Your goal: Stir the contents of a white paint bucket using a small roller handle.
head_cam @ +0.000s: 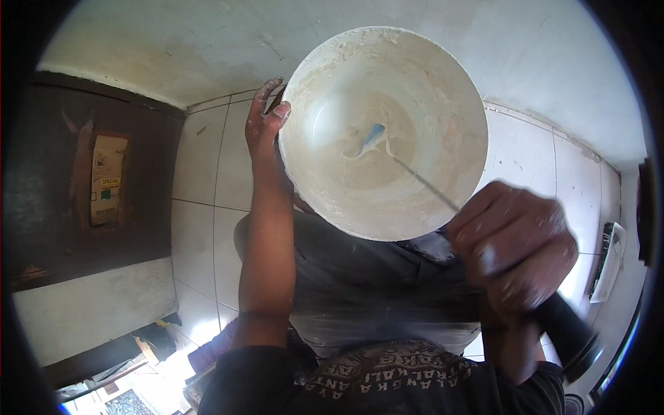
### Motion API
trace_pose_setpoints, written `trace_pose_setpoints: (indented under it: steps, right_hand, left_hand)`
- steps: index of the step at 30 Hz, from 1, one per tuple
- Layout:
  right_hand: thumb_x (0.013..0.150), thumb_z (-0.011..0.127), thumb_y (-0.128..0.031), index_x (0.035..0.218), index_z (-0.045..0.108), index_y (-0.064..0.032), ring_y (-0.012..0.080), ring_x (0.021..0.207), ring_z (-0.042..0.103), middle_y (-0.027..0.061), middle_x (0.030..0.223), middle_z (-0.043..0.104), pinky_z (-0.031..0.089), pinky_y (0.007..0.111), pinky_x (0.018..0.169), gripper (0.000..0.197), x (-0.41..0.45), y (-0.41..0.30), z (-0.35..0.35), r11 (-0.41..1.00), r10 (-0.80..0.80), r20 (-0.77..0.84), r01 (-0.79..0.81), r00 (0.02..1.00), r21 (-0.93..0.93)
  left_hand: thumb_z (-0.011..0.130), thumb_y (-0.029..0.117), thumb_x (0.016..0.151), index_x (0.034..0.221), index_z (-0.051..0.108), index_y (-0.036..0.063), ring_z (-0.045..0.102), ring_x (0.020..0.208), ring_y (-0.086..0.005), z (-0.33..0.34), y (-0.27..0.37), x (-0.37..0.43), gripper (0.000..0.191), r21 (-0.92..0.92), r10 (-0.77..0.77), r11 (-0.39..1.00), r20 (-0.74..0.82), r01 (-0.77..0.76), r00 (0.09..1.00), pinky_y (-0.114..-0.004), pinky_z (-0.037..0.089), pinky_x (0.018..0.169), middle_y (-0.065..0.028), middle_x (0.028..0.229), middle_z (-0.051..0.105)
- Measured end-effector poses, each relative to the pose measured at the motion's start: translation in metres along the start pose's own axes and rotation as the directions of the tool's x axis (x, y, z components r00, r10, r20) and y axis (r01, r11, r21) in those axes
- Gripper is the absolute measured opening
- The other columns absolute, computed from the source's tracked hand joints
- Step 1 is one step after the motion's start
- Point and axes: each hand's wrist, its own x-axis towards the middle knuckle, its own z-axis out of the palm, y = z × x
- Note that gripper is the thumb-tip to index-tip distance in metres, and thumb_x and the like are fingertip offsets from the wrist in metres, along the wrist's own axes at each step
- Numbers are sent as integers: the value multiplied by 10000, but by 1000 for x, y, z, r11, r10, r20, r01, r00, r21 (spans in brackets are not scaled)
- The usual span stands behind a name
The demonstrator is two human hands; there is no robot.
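A white plastic bucket [451,104] with dried smears on its wall stands before me, pale wet mixture [358,176] at its bottom. My left hand [265,122], dusted white, grips the bucket's left rim, thumb and fingers on either side. My right hand [513,241], slightly blurred, is closed round a tool with a thin metal shaft [425,184] and a dark handle [565,332]. The shaft slants down into the bucket. A small blue piece [374,134] shows in the mixture near the shaft's lower end; whether it is joined to the shaft is unclear.
White floor tiles [194,171] surround the bucket, with a pale wall [207,46] beyond. A dark wooden panel [46,176] with a printed piece of packaging [108,181] is at left. A white object with a black edge [608,264] lies at far right. My bent legs are below the bucket.
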Motion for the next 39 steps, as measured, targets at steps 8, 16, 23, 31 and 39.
trace_pose_setpoints:
  steps: [8, 16, 23, 31, 39]
  right_hand:
    - [987, 739, -289, 685, 498, -85, 133, 396, 469, 57, 580, 529, 361, 283, 361, 436, 0, -7, 33, 995, -101, -154, 101, 983, -11]
    - [1022, 594, -282, 695, 431, -144, 105, 420, 427, -18, 612, 508, 377, 239, 438, 390, 10, -15, 23, 987, -158, -208, 156, 965, -24]
    - [1065, 413, -522, 710, 372, -188, 125, 575, 358, -37, 682, 393, 324, 301, 576, 489, -5, -37, 16, 966, 76, -491, -186, 868, -180]
    - [1043, 486, -615, 758, 447, -125, 154, 562, 358, 23, 654, 429, 345, 352, 585, 569, -20, -8, 14, 947, 142, -652, -293, 745, -129]
    - [1040, 334, -734, 760, 461, -161, 131, 492, 308, 1, 601, 427, 295, 336, 520, 651, -5, -24, 30, 813, 370, -558, -549, 742, -191]
  left_hand:
    - [611, 347, 893, 1395, 511, -34, 655, 1163, -290, 9, 2, -2, 639, -123, -80, 989, -12, 78, 997, -397, 525, 992, -185, 1269, 646]
    - [625, 351, 885, 1381, 528, -27, 657, 1137, -280, -1, -3, 3, 631, -141, -66, 988, -1, 65, 998, -393, 522, 989, -173, 1243, 654]
    - [617, 325, 884, 1364, 529, -37, 661, 1141, -287, 6, -5, 4, 608, -140, -72, 988, -20, 69, 997, -399, 537, 977, -182, 1249, 651]
    - [631, 326, 885, 1373, 522, -39, 666, 1137, -284, 4, -3, 2, 619, -135, -62, 989, -26, 58, 998, -392, 545, 969, -184, 1260, 649]
    - [646, 331, 871, 1384, 516, -48, 672, 1127, -286, -1, -4, 3, 651, -114, -85, 990, -49, 79, 995, -396, 553, 953, -186, 1257, 650]
